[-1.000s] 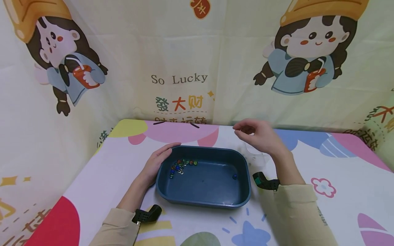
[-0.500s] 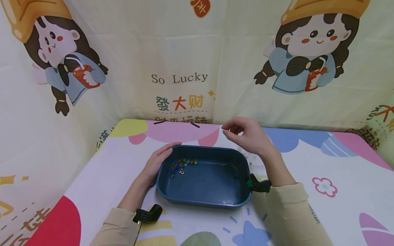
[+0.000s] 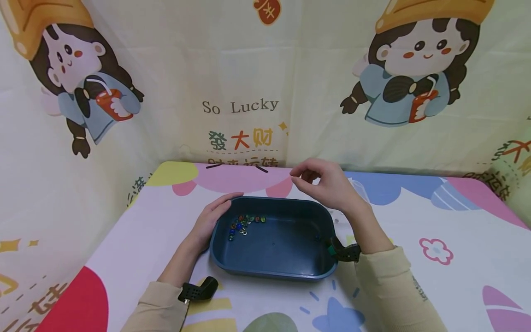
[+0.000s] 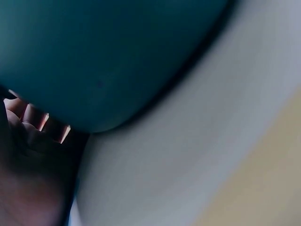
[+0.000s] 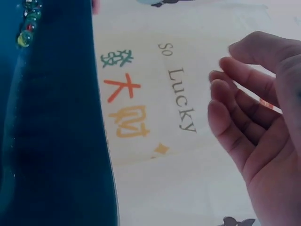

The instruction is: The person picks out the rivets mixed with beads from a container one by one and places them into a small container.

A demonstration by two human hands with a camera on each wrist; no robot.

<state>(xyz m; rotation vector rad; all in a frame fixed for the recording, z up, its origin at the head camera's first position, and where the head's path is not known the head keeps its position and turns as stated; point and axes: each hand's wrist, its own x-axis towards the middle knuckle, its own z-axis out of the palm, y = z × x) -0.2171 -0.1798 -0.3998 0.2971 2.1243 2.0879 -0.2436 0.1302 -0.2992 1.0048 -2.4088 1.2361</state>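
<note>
A dark blue plastic tub [image 3: 274, 258] stands on the table in the head view. Several coloured glass marbles [image 3: 239, 226] lie near its left end, with small ring-like shiny bits [image 3: 243, 232] among them. My left hand [image 3: 209, 222] holds the tub's left end, fingers along the outer wall and thumb at the rim; the left wrist view shows its bent fingers in shadow. Above the far right rim hovers my right hand [image 3: 325, 184], fingers loosely curved. In the right wrist view no object shows between that hand's thumb and fingers. A dark blue marble [image 3: 317, 237] at the tub's right end is faint.
Behind my right wrist, small clear pieces [image 3: 336, 220] lie on the patterned tablecloth [image 3: 394, 286]. A transparent outline [image 3: 359, 189], perhaps a container, sits farther back, partly hidden. A printed curtain [image 3: 323, 83] closes off the table's back and sides.
My right hand has moved left, from beyond the tub's right side to above its far right rim. The left hand and the tub stay in place.
</note>
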